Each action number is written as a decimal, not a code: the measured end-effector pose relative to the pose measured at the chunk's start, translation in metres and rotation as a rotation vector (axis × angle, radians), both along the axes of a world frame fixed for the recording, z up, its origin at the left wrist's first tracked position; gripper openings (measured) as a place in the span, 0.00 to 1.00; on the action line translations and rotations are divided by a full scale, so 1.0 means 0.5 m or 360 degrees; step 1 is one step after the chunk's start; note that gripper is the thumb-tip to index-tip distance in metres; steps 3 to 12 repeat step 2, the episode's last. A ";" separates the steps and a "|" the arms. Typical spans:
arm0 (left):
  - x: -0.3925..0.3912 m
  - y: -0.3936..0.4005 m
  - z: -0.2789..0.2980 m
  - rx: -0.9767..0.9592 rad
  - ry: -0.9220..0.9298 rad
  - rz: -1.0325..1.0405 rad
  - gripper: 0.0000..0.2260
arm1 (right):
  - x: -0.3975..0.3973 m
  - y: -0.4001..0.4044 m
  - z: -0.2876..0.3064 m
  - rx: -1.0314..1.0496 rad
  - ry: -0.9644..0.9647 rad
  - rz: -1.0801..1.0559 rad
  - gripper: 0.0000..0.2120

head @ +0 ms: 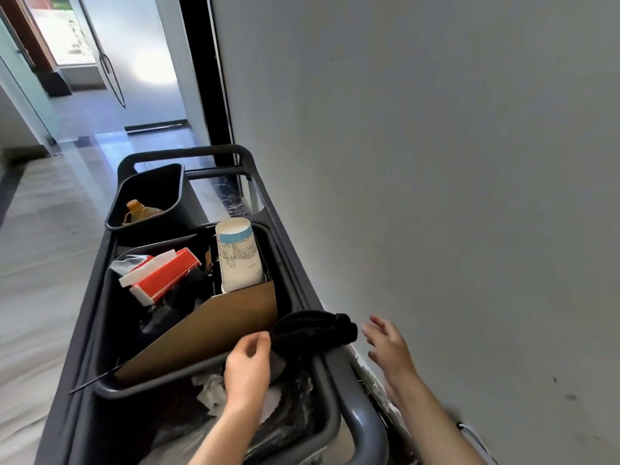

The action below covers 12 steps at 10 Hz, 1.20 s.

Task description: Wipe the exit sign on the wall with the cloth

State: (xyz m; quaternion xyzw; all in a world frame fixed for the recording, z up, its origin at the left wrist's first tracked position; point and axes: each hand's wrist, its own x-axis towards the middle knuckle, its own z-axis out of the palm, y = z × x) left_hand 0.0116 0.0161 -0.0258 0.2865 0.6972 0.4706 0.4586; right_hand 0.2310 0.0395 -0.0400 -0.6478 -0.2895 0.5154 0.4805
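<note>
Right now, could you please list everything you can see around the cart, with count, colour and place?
Cart: one, dark grey, along the wall.
Black cloth: one, bunched on the cart's right rail, between the hands.
Small bin: one, dark, far end of the cart.
Bottle: one, amber cap, inside the small bin.
Paper cup: one, white with blue print, upside down in the middle bin.
Red carton: one, red and white, middle bin.
Cardboard sheet: one, brown, leaning in the middle bin.
Crumpled paper: white, near bin.
Wall: grey, right; no exit sign in view.
Glass door: far left.
Left hand: beside the cloth.
Right hand: open, right of the cloth.
</note>
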 end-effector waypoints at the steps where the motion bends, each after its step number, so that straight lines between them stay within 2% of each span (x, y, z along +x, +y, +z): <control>1: 0.005 -0.015 0.032 0.0172 0.0251 -0.0065 0.05 | 0.016 -0.031 0.041 0.0106 -0.0257 0.0006 0.17; 2: 0.033 -0.035 0.092 0.0420 0.0563 -0.0224 0.09 | 0.033 -0.090 0.113 0.0301 -0.0923 0.0019 0.20; 12: 0.033 -0.035 0.092 0.0420 0.0563 -0.0224 0.09 | 0.033 -0.090 0.113 0.0301 -0.0923 0.0019 0.20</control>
